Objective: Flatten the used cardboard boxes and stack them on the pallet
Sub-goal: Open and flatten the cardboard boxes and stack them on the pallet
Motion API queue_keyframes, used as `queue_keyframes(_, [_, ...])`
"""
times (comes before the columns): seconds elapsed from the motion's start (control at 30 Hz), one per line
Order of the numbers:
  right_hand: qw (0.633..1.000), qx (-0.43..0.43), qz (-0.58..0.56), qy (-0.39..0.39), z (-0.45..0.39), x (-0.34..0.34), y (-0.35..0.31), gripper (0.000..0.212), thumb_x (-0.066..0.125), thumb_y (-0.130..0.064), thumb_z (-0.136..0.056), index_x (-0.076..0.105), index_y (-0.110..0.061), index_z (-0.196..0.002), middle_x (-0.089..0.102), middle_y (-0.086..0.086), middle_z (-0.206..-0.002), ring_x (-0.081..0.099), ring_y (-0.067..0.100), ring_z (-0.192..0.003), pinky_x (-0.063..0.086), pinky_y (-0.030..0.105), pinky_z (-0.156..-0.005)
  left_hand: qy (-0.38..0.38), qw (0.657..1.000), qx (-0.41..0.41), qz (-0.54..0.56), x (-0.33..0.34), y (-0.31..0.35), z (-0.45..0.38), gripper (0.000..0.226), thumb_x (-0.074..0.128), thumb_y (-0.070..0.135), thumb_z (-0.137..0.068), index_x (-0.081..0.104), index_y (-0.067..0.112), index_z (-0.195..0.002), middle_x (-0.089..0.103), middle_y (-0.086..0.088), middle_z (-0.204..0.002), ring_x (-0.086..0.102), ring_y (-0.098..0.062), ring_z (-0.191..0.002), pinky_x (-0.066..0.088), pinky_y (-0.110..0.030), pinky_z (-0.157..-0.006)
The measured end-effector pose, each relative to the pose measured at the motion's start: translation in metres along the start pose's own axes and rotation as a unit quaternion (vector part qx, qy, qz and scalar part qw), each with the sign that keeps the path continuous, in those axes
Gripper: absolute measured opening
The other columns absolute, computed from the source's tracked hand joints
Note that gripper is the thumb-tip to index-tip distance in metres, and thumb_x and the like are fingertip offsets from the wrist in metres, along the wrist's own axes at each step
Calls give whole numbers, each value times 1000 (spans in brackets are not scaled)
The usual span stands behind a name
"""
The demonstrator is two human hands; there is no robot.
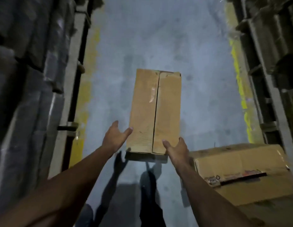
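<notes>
Head view: looking down a narrow warehouse aisle at two bare arms reaching forward over a grey concrete floor [158,38].
Task progress: early, by my judgement; no pallet shows in the picture, and no flattened stack can be seen.
Upright box [154,110]: a tall brown cardboard box, still in its full box shape, in the middle of the aisle floor; its top flaps meet along a seam that runs away from the viewer. Whether it rests on the floor or is slightly lifted cannot be told; a dark shadow lies under its near edge.
Second box [240,171]: a larger brown carton, low at the right edge of the aisle floor, near the right arm; it looks partly collapsed, with a strip of printed tape on its near face.
Left hand [115,136]: open, fingers spread, at the near left corner of the upright box; the fingertips appear to touch or nearly touch the box's left side.
Right hand [176,149]: open, fingers slightly bent, at the near right corner of the upright box, not clearly gripping it.
What is left: flattening this box, likely the second one too, then carrying both to the pallet.
Aisle sides: dark wrapped goods on racks [36,79] line both edges, with worn yellow floor lines [239,89] along them.
</notes>
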State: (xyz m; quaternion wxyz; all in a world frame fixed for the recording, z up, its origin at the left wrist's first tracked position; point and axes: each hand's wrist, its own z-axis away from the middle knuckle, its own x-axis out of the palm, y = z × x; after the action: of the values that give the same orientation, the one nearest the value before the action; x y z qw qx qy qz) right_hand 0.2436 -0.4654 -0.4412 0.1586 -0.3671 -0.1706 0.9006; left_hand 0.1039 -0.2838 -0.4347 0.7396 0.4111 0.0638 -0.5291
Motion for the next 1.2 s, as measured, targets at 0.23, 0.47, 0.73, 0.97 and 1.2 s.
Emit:
queue_keyframes(0.23, [1000, -16, 1, 15, -185, 33, 27, 106, 69, -63, -83, 17, -10, -159, 29, 11, -162, 29, 34, -147, 29, 50, -118, 35, 999, -23, 4, 87, -24, -133, 87, 66, 48, -91, 24, 6, -155, 33, -13, -159, 36, -29, -143, 29, -34, -112])
queue_keyframes(0.47, [998, -47, -12, 29, -284, 73, 26, 111, 75, -68, -73, 20, -16, -155, 41, 8, -153, 40, 34, -139, 40, 52, -110, 17, 1000, 12, 21, 133, -43, -225, 92, 78, 57, -76, 39, 10, -145, 53, 0, -138, 53, -22, -123, 44, -40, -104])
queue_keyframes(0.73, [995, -65, -15, 76, -307, 87, 48, 94, 75, -69, -72, 32, -28, -144, 56, 0, -134, 55, 29, -119, 45, 41, -91, 11, 995, 5, 95, 153, -77, -254, 47, 83, 48, -73, 63, 29, -111, 71, 6, -109, 69, -13, -99, 57, -37, -93])
queue_keyframes(0.97, [997, -40, -12, 60, -277, 81, 46, 95, 73, -70, -73, 28, -31, -147, 57, 4, -134, 53, 34, -120, 41, 42, -93, -13, 994, -13, 109, 141, -78, -238, 71, 87, 62, -58, 67, 25, -115, 73, 2, -110, 71, -19, -99, 57, -43, -94])
queue_keyframes(1.2, [997, -12, 13, 75, -193, 71, 66, 96, 71, -73, -72, 28, -29, -146, 56, 11, -131, 53, 38, -118, 45, 48, -95, -22, 997, -7, 78, 110, -97, -178, 81, 83, 76, -42, 70, 25, -103, 75, 2, -101, 71, -22, -95, 56, -46, -93])
